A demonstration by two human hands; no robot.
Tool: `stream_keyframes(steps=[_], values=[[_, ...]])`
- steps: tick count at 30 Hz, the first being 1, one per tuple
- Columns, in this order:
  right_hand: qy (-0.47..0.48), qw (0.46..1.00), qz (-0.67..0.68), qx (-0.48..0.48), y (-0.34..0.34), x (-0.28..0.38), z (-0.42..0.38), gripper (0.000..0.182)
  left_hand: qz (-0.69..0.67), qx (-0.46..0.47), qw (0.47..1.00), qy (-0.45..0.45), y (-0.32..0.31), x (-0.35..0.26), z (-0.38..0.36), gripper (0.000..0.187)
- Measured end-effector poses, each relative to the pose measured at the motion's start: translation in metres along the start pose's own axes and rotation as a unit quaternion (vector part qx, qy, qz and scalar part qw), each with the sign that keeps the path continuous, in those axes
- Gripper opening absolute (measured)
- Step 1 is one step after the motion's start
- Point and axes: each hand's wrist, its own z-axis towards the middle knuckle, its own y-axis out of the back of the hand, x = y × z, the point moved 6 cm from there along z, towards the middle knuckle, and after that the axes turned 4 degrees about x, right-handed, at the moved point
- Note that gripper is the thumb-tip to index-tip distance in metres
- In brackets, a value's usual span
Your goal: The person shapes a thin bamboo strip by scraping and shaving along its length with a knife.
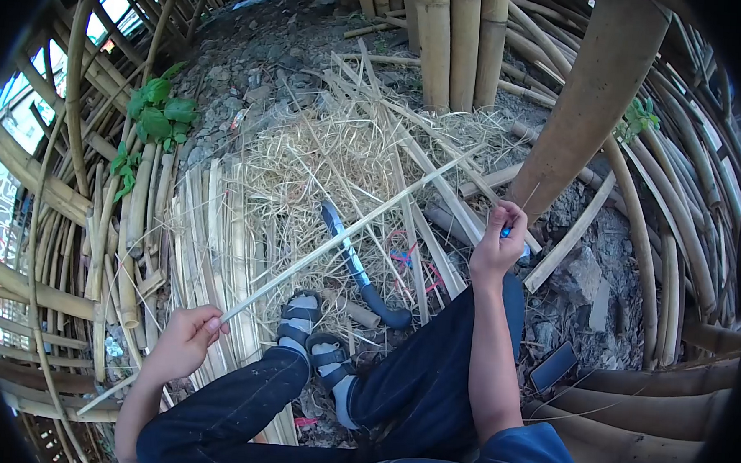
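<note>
Clearly, the left hand (187, 339) has its grip clamped on the near end of a long pale strip (336, 240), thumb against fingers, and the strip slants up and across over a heap of shavings (307, 157). The right hand (500, 242) has its fingers curled together around a small blue object (506, 233), too small to identify, just beside a thick bamboo pole (591, 100). Beneath the strip lies a dark-handled tool (352, 260), near the sandalled feet (300, 320). Split lengths (207, 231) lie side by side at left; a phone (554, 367) rests on the ground at right.
</note>
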Motion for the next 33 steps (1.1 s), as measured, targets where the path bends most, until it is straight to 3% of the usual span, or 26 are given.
stream_keyframes(steps=[1, 2, 3, 4, 5, 6, 10, 12, 14, 16, 17, 18, 19, 20, 22, 23, 25, 26, 27, 29, 30, 32, 33], values=[[0.09, 0.99, -0.088, 0.055, -0.006, 0.026, -0.008, 0.033, 0.089, -0.035, 0.995, -0.005, 0.015, 0.001, 0.001, 0.017], [0.182, 0.962, -0.171, 0.106, -0.017, 0.049, -0.016, 0.034, 0.085, -0.045, 0.995, 0.006, 0.024, -0.001, 0.0, 0.017], [0.322, 0.918, -0.199, 0.121, -0.03, 0.074, -0.025, 0.038, 0.187, -0.069, 0.979, -0.046, 0.035, -0.014, -0.005, 0.015], [0.3, 0.918, -0.193, 0.174, -0.042, 0.089, -0.034, 0.038, 0.288, -0.093, 0.948, -0.096, 0.046, -0.028, -0.009, 0.014], [0.297, 0.905, -0.18, 0.247, -0.055, 0.088, -0.042, 0.035, 0.287, -0.104, 0.949, -0.081, 0.061, -0.036, -0.013, 0.014], [0.294, 0.885, -0.165, 0.32, -0.066, 0.087, -0.05, 0.032, 0.343, -0.069, 0.932, -0.095, 0.07, -0.048, -0.017, 0.012], [-0.035, 0.842, -0.009, 0.539, -0.089, 0.035, -0.102, 0.011, 0.446, -0.019, 0.891, -0.081, 0.112, -0.079, -0.017, 0.007], [-0.103, 0.79, 0.049, 0.602, -0.096, 0.038, -0.128, 0.015, 0.452, 0.007, 0.889, -0.074, 0.128, -0.09, -0.01, 0.008], [-0.085, 0.75, 0.035, 0.655, -0.1, 0.05, -0.147, 0.016, 0.428, 0.028, 0.901, -0.068, 0.138, -0.095, 0.001, 0.012], [-0.078, 0.739, 0.061, 0.666, -0.103, 0.059, -0.159, 0.013, 0.467, 0.047, 0.883, -0.006, 0.143, -0.103, 0.012, 0.012], [-0.137, 0.747, 0.096, 0.643, -0.104, 0.06, -0.163, 0.007, 0.469, 0.04, 0.882, -0.004, 0.147, -0.097, 0.017, 0.012], [-0.195, 0.751, 0.129, 0.617, -0.103, 0.06, -0.166, 0.004, 0.543, -0.103, 0.814, -0.178, 0.15, -0.108, 0.023, 0.013], [-0.184, 0.782, 0.115, 0.584, -0.104, 0.052, -0.167, 0.007, 0.585, -0.238, 0.696, -0.342, 0.145, -0.121, 0.015, 0.014], [-0.182, 0.784, 0.114, 0.582, -0.107, 0.047, -0.171, 0.007, 0.585, -0.239, 0.694, -0.345, 0.142, -0.113, 0.023, 0.014], [-0.127, 0.836, 0.105, 0.523, -0.105, 0.042, -0.17, 0.009, 0.416, -0.495, 0.702, -0.297, 0.154, -0.111, 0.017, 0.025], [-0.126, 0.841, 0.099, 0.517, -0.104, 0.041, -0.172, 0.01, 0.343, -0.589, 0.676, -0.279, 0.151, -0.096, 0.019, 0.032], [-0.105, 0.854, 0.111, 0.498, -0.102, 0.051, -0.174, 0.012, 0.037, -0.602, 0.768, -0.215, 0.131, -0.047, 0.058, 0.037], [-0.086, 0.862, 0.122, 0.485, -0.1, 0.058, -0.174, 0.013, -0.132, -0.472, 0.853, -0.177, 0.111, -0.037, 0.082, 0.04], [-0.049, 0.867, 0.115, 0.482, -0.099, 0.069, -0.174, 0.016, -0.292, -0.314, 0.894, -0.128, 0.082, -0.031, 0.104, 0.045], [-0.031, 0.874, 0.124, 0.469, -0.099, 0.067, -0.18, 0.015, -0.466, -0.131, 0.857, -0.176, 0.044, -0.042, 0.115, 0.052], [-0.023, 0.874, 0.119, 0.47, -0.099, 0.068, -0.185, 0.015, -0.468, -0.135, 0.855, -0.176, 0.039, -0.046, 0.113, 0.052], [-0.052, 0.868, 0.132, 0.476, -0.101, 0.058, -0.197, 0.015, -0.581, -0.067, 0.765, -0.269, 0.035, -0.065, 0.105, 0.051], [-0.082, 0.865, 0.142, 0.474, -0.103, 0.054, -0.201, 0.015, -0.587, -0.083, 0.759, -0.269, 0.036, -0.07, 0.102, 0.042]])
